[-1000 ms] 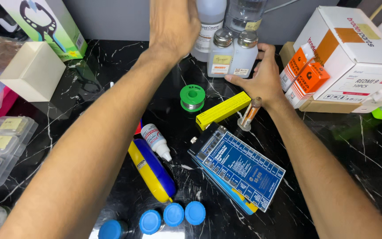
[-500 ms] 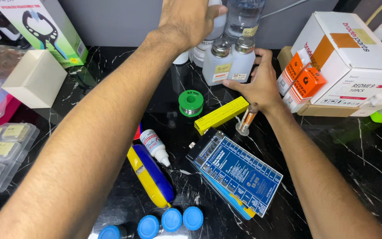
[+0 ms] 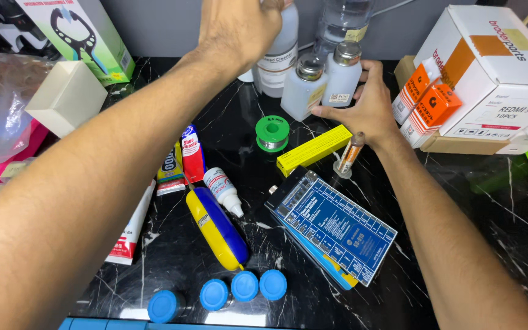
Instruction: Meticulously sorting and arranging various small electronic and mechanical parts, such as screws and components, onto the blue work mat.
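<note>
Up on the black marble counter point(image 3: 472, 201), the left hand point(image 3: 239, 27) grips a tall white bottle point(image 3: 279, 58) at the back; the right hand point(image 3: 371, 107), fingers spread, touches two small white dispenser bottles point(image 3: 322, 82) beside it.

Two upright white dispenser bottles point(image 3: 322, 82), metal-capped, side by side
</note>
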